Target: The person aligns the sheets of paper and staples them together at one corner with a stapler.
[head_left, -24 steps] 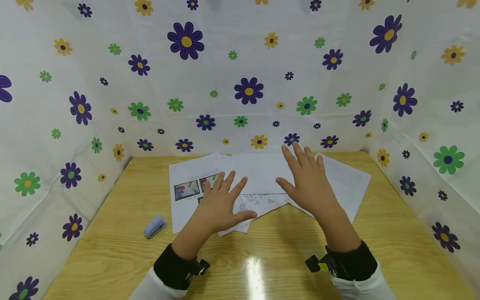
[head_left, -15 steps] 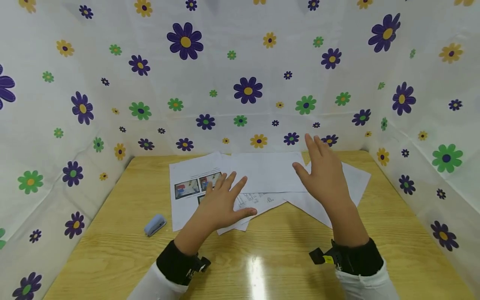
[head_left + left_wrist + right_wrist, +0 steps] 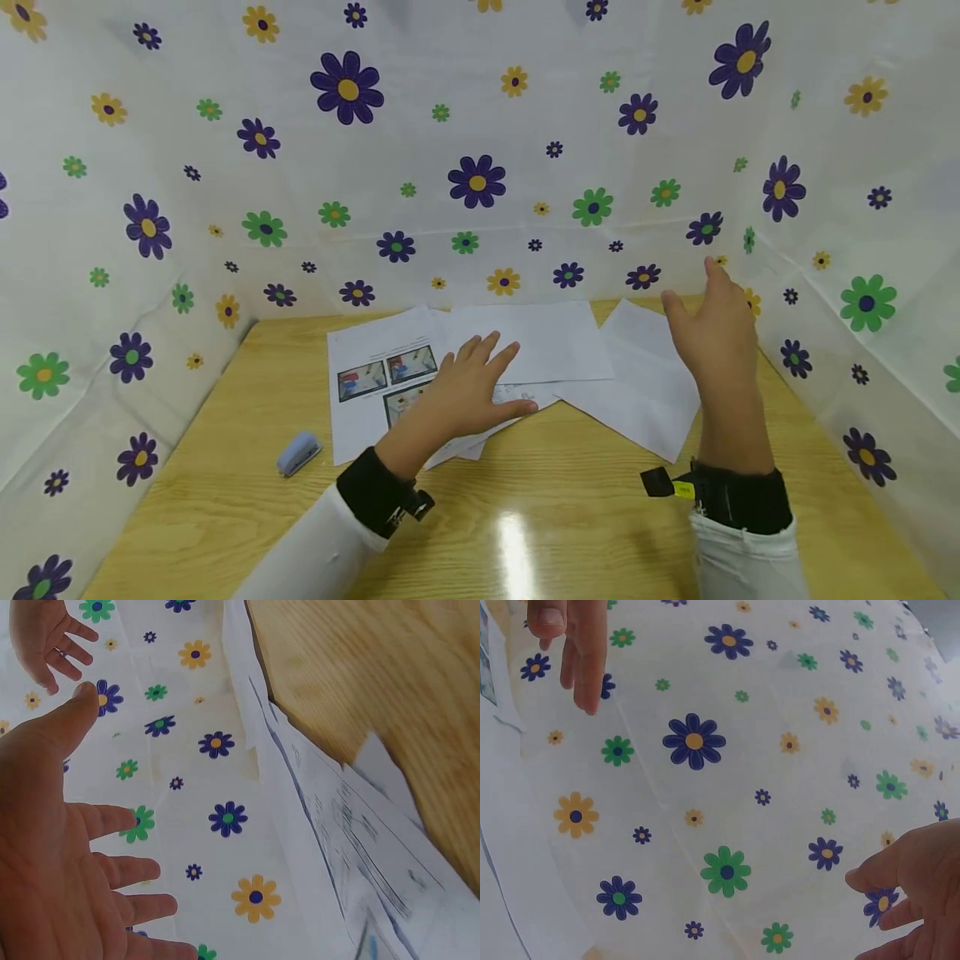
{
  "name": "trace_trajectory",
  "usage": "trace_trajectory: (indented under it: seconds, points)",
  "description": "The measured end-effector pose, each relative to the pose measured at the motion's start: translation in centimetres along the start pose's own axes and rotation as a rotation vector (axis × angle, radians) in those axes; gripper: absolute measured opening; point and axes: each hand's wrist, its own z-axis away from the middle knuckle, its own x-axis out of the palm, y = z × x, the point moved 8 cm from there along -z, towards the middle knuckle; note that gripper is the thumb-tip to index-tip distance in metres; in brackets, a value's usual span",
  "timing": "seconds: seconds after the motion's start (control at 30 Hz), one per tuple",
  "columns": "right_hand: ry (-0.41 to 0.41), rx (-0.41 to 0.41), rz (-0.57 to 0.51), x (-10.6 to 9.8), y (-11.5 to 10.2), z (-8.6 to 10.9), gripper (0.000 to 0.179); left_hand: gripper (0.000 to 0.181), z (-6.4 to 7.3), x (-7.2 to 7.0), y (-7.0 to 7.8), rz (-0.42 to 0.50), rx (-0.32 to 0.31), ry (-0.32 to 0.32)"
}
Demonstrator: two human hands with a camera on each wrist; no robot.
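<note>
My left hand hovers palm down over the papers with its fingers spread and holds nothing. Off to the right, my right hand is raised with straight fingers, overlapping the right edge of a blank sheet in the head view. Below the left hand lies a printed sheet with small photos. A blank white sheet covers part of a sheet with line drawings. Both hands also show in the left wrist view, the left hand close and the right hand farther off.
A light blue stapler lies left of the papers on the wooden table. A white curtain with printed flowers encloses the back and both sides of the table.
My right hand has swung to the right, away from the middle papers, and turned more edge-on. My left hand has shifted slightly right. The head view has turned a little; the papers lie as before.
</note>
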Motion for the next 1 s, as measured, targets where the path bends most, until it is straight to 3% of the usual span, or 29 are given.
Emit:
trace_trajectory:
  seconds: [0.17,0.33,0.63,1.0]
  points:
    - [-0.025,0.075,-0.078,0.2,1.5,-0.9,0.083,0.099,-1.7,-0.2,1.1,0.003,0.018,-0.026]
    - [-0.112,0.119,-0.155,2.2,3.1,-1.7,0.084,0.098,-3.7,0.4,1.3,-0.029,0.006,-0.059]
    - [-0.262,0.132,-0.203,7.2,4.9,-3.0,0.083,0.097,-6.5,3.8,1.0,-0.059,0.009,-0.134]
    - [-0.34,0.141,-0.234,10.6,4.0,-2.3,0.08,0.098,-8.3,6.2,0.1,-0.063,-0.009,-0.147]
